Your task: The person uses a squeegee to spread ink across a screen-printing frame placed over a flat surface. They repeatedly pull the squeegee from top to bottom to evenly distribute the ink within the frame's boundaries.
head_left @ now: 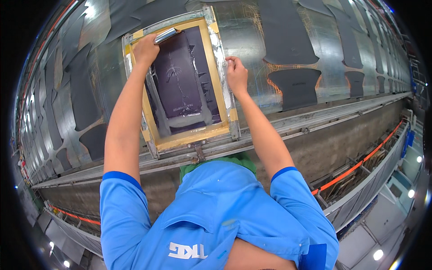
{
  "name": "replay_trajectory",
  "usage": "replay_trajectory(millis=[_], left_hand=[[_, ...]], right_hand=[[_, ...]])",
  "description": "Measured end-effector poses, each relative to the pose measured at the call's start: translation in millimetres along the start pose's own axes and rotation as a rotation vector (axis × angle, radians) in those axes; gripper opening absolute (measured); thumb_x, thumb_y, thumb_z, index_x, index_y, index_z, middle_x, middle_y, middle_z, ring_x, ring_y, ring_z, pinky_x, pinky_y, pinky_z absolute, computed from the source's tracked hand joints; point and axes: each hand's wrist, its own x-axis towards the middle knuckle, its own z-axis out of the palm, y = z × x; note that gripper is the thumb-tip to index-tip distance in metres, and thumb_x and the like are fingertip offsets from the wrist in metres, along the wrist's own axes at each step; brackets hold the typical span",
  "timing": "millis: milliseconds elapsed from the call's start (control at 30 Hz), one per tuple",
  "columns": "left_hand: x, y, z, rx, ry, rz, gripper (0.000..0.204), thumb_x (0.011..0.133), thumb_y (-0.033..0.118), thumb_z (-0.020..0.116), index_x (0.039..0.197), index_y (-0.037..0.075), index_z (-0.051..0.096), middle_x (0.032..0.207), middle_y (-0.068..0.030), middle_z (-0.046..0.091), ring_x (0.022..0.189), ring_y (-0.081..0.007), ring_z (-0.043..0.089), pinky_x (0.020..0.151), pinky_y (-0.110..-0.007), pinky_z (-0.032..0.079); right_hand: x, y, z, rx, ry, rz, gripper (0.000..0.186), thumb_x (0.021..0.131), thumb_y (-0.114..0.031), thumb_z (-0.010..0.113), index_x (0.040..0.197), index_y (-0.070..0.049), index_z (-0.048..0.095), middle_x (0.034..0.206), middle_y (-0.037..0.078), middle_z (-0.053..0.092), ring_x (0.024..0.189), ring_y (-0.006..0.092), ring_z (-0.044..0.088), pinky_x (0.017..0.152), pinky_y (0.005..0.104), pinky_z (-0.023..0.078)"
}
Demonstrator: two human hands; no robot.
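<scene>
The left hand's [146, 50] grip wraps the metal squeegee [166, 35] at the far end of the screen frame [193, 138] on the desk [245, 42], where level, even pressure probably serves best, while the right hand [237, 75] curls at the right side, whether pinching I cannot tell.

Left arm [122, 121]: stretches forward, bare from above the elbow down, the farther-reaching of the pair.
Left wrist [141, 69]: runs nearly in line with the arm.
Left hand [145, 49]: closes in a grip, its back turned toward the camera.
Right arm [266, 132]: bare too, slants forward and inward from the elbow, toward the person's left.
Right wrist [241, 92]: sits close to straight.
Right hand [237, 75]: half-curled, with its fingers [231, 63] bent leftward; the firmness of their hold is unclear.
Spacing: hands well apart, the left farther forward.
</scene>
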Motion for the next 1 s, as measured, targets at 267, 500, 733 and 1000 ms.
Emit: replay_trajectory(millis=[267, 500, 733, 1000], left_hand=[[-64.4, 8.0, 23.8, -0.007, -0.03, 0.201, 0.043, 0.077, 0.005, 0.061, 0.116, 0.022, 0.07, 0.114, -0.0041, 0.069, 0.11, -0.0283, 0.065, 0.09, -0.046, 0.05], [-289.2, 50.2, 8.8, -0.113, -0.063, 0.211, 0.051, 0.072, -0.007, 0.063, 0.116, 0.017, 0.071, 0.119, -0.004, 0.071, 0.11, -0.0252, 0.066, 0.087, -0.044, 0.046], [-389.0, 39.3, 14.4, -0.11, -0.009, 0.172, 0.039, 0.077, -0.003, 0.063, 0.111, 0.012, 0.074, 0.112, -0.0065, 0.074, 0.105, -0.0276, 0.068, 0.086, -0.041, 0.048], [-348.8, 5.1, -14.5, -0.34, 0.075, -0.12, 0.026, 0.075, 0.012, 0.07, 0.1, 0.005, 0.069, 0.089, -0.0163, 0.067, 0.08, -0.0386, 0.063, 0.074, -0.043, 0.052]], right_hand=[[0.3, 13.6, 7.0, -0.03, 0.026, -0.024, 0.023, 0.101, -0.023, 0.053, 0.105, -0.007, 0.069, 0.069, 0.021, 0.063, 0.063, 0.0354, 0.064, 0.062, 0.0456, 0.048], [2.8, 32.1, 22.2, 0.069, 0.048, -0.001, 0.022, 0.101, -0.023, 0.047, 0.112, -0.01, 0.062, 0.08, 0.023, 0.068, 0.079, 0.0461, 0.066, 0.073, 0.0546, 0.05], [7.5, 46.3, 60.7, 0.141, -0.12, 0.055, 0.023, 0.101, -0.019, 0.043, 0.113, -0.01, 0.061, 0.103, 0.025, 0.069, 0.099, 0.0437, 0.066, 0.084, 0.0544, 0.05], [13.7, 50.8, 5.6, 0.024, 0.127, -0.227, 0.023, 0.098, -0.024, 0.053, 0.105, -0.01, 0.07, 0.091, 0.017, 0.074, 0.086, 0.0383, 0.07, 0.082, 0.0483, 0.053]])
